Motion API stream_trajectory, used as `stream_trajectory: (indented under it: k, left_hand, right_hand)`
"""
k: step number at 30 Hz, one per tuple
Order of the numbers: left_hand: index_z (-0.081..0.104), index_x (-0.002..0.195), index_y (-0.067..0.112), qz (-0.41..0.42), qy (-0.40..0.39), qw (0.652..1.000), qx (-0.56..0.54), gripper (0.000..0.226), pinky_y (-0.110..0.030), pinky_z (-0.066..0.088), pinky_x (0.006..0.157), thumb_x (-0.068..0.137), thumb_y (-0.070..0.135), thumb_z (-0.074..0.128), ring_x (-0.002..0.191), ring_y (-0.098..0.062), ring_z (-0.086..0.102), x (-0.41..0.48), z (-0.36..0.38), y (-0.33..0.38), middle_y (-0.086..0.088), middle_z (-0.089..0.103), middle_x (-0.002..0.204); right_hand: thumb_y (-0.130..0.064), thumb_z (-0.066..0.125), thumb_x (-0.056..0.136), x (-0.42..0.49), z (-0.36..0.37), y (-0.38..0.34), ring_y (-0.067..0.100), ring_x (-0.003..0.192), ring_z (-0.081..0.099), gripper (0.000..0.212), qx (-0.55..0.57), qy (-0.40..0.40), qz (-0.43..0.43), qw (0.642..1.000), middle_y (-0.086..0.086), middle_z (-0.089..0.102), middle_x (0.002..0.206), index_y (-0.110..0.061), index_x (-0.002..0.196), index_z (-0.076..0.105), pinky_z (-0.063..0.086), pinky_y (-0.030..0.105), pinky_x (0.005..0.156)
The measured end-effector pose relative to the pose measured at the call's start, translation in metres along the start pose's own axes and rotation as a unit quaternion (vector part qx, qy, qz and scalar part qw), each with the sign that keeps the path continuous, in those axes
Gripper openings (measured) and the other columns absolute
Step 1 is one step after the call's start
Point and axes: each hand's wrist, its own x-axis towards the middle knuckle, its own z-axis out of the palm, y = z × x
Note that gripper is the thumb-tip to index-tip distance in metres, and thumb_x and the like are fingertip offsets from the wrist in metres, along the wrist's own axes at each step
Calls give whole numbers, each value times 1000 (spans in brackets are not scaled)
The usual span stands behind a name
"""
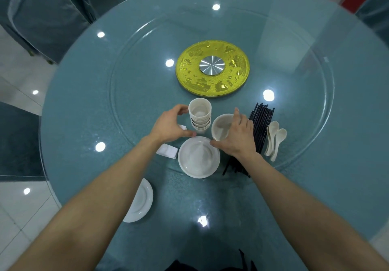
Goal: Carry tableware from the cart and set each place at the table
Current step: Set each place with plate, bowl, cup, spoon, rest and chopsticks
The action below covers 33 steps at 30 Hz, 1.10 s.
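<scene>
Both hands gripping: left hand (168, 126) cup stack (200, 116), right hand (237, 137) bowl (220, 127).

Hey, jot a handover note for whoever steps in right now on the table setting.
Left hand: fingers curled round the stack of cups.
Right hand: holds the tilted bowl by its rim.
On the glass turntable: stack of plates, chopsticks, spoons.
Done: one plate set at the near table edge.
Left: cups, bowl, chopsticks, spoons and remaining plates to each place.

Blue-covered chairs (48, 18) on glossy white floor tiles (19, 73) dotted with light reflections.
</scene>
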Motion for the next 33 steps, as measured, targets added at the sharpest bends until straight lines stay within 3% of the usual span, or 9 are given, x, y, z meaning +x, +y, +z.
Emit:
stream_trajectory:
  k: [4, 8, 14, 18, 25, 29, 33]
  left_hand:
    - [53, 143, 34, -5, 11, 1000, -1, 104, -39, 49, 112, 53, 63, 97, 133, -6, 57, -12, -3, 1, 15, 62, 144]
    - [52, 145, 32, -8, 21, 1000, -1, 104, -38, 47, 112, 57, 63, 96, 134, -8, 56, -25, -4, -2, 13, 60, 146]
    - [53, 146, 29, -19, 36, 999, -5, 101, -35, 46, 112, 60, 57, 97, 134, -10, 57, -51, -7, -8, 9, 62, 145]
    - [54, 146, 27, -25, 56, 998, 1, 94, -33, 46, 111, 66, 51, 97, 133, -10, 57, -75, -10, -18, 8, 63, 143]
    - [58, 143, 19, -59, 98, 993, -1, 73, -34, 45, 112, 81, 38, 90, 130, -14, 60, -125, -21, -52, 3, 65, 142]
    - [65, 132, 21, -87, 128, 988, -8, 54, -37, 52, 104, 86, 39, 85, 110, -13, 66, -149, -16, -74, 6, 71, 124]
    - [70, 119, 24, -99, 129, 986, -23, 34, -39, 58, 91, 87, 30, 81, 88, -9, 69, -154, -3, -82, 11, 72, 101]
  right_hand:
    - [-85, 76, 59, -7, -6, 1, 38, 155, 22, 146, 15, 12, -3, 1000, 21, 27, 165, -9, 164, 8, 16, 55, 129]
    - [-82, 68, 65, -22, -11, 6, 37, 151, 28, 131, 37, 54, -4, 998, 19, 33, 162, -6, 161, 19, 24, 55, 126]
    - [-60, 71, 75, -57, -11, 12, 32, 128, 47, 94, 81, 136, -34, 987, 12, 51, 138, -9, 149, 41, 45, 49, 109]
    - [-47, 72, 81, -79, 0, 6, 30, 114, 53, 67, 92, 166, -64, 980, 9, 57, 124, -9, 134, 56, 51, 48, 97]
    - [-34, 68, 92, -107, 24, -26, 11, 88, 53, 32, 123, 83, -92, 985, -6, 59, 99, -18, 119, 61, 52, 36, 79]
    - [-37, 65, 95, -117, 39, -38, 21, 80, 65, 22, 114, 28, -60, 991, -6, 67, 88, -22, 111, 61, 54, 36, 76]
    - [-40, 63, 95, -119, 45, -36, 26, 81, 69, 19, 101, 29, -33, 994, -2, 72, 89, -24, 105, 61, 58, 40, 76]
